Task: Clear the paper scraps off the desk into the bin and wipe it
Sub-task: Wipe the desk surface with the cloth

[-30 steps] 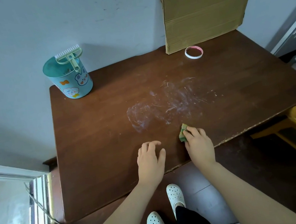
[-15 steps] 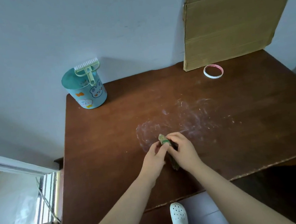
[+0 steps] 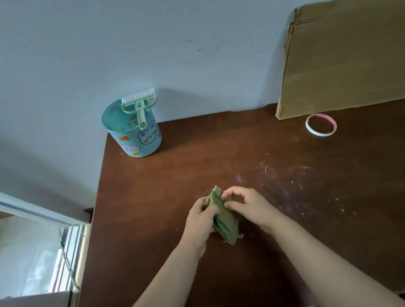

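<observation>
A folded green and tan cleaning cloth [image 3: 224, 221] is held on edge over the middle of the brown wooden desk [image 3: 154, 232]. My left hand [image 3: 202, 221] grips its left side and my right hand [image 3: 249, 204] pinches its top right side. Whitish smears and small specks [image 3: 283, 182] mark the desk to the right of the hands. A teal bin with cartoon animals [image 3: 134, 132] stands at the back left corner, with a small green brush [image 3: 140, 105] resting across its rim.
A flattened cardboard sheet [image 3: 350, 55] leans on the wall at the back right. A roll of tape [image 3: 320, 124] lies in front of it. A window frame [image 3: 32, 244] runs along the left of the desk.
The cloth went from flat under my right hand near the front edge to lifted between both hands at mid-desk. My left hand left the desk and took hold. The view tilted up.
</observation>
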A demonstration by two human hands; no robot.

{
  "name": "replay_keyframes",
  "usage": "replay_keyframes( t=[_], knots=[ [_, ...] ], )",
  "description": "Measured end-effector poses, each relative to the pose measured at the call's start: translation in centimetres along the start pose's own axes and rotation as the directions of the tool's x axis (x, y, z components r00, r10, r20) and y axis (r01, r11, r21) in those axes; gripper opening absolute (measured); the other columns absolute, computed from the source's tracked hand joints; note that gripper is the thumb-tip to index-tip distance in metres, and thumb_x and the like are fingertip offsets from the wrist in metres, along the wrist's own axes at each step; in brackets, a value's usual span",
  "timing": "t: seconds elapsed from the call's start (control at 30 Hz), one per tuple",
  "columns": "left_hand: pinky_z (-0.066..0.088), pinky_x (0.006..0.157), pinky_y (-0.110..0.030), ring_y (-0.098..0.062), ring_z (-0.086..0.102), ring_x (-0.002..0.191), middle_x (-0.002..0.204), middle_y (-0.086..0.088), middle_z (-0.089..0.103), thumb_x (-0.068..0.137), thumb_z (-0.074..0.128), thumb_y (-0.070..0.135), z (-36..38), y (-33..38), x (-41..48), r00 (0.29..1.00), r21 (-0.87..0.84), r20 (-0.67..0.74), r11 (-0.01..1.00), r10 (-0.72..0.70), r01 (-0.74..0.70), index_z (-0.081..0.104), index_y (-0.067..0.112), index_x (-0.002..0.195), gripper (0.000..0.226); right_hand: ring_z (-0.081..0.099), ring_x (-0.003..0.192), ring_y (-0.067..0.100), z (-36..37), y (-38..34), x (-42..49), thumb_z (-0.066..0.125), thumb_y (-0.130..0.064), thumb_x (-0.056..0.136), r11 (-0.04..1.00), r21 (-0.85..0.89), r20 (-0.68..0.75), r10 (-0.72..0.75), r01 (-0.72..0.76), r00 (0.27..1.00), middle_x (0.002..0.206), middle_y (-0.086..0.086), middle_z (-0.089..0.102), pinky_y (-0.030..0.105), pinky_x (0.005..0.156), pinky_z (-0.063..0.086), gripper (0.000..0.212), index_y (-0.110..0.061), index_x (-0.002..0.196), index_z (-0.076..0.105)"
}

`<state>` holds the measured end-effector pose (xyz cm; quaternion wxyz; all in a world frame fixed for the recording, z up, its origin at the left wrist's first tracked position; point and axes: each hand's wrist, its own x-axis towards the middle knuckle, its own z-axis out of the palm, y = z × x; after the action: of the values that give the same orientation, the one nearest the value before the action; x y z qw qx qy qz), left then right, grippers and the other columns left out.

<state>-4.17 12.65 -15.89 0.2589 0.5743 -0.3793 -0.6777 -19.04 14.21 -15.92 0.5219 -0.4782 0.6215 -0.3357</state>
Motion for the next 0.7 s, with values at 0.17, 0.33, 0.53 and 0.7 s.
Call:
replay_keyframes(
  t=[0.17, 0.33, 0.53, 0.7],
  knots=[
    [0.057, 0.075, -0.033, -0.017, 0.067, 0.091, 0.099, -0.003, 0.069, 0.088, 0.054, 0.020, -2.0, 1.1, 3.1, 0.998, 0.051, -0.053, 0.998, -0.026, 0.029, 0.062, 0.022, 0.107, 0.020, 0.062, 0.095, 0.013, 0.1, -0.9, 3.3, 0.063, -0.008, 0.085, 0.998, -0.058, 0.046, 0.018, -0.015, 0.999, 0.100, -0.004, 0.067, 0.024, 0.078, 0.052, 0.025, -0.031, 0.091, 0.067],
    [0.051, 0.073, -0.021, -0.005, 0.057, 0.096, 0.109, 0.014, 0.054, 0.083, 0.063, 0.020, -4.0, 3.2, 6.8, 0.990, 0.177, -0.075, 0.978, 0.123, -0.108, 0.043, 0.033, 0.120, 0.045, 0.045, 0.102, 0.002, 0.6, -2.2, 8.1, 0.063, -0.013, 0.087, 0.989, -0.148, -0.043, -0.012, 0.006, 0.999, 0.110, -0.014, 0.059, 0.020, 0.084, 0.037, 0.024, -0.028, 0.104, 0.067],
    [0.049, 0.064, -0.028, -0.019, 0.056, 0.083, 0.100, -0.004, 0.057, 0.081, 0.058, 0.012, -5.4, 6.9, 11.8, 0.942, 0.434, -0.071, 0.860, 0.329, -0.268, 0.045, 0.038, 0.095, 0.032, 0.050, 0.114, 0.012, 1.7, -4.6, 15.2, 0.055, -0.009, 0.091, 0.971, -0.224, -0.120, -0.108, 0.079, 0.987, 0.125, -0.004, 0.057, 0.022, 0.094, 0.037, 0.030, -0.017, 0.119, 0.063],
    [0.040, 0.085, -0.024, -0.017, 0.049, 0.107, 0.130, -0.004, 0.043, 0.086, 0.052, 0.013, -5.8, 9.9, 16.1, 0.913, 0.617, -0.060, 0.734, 0.404, -0.284, 0.050, 0.022, 0.129, 0.044, 0.044, 0.126, 0.016, 2.1, -6.0, 20.3, 0.049, -0.005, 0.092, 0.961, -0.255, -0.145, -0.149, 0.108, 0.978, 0.137, 0.002, 0.050, 0.017, 0.101, 0.029, 0.039, -0.011, 0.129, 0.055]
  ],
)
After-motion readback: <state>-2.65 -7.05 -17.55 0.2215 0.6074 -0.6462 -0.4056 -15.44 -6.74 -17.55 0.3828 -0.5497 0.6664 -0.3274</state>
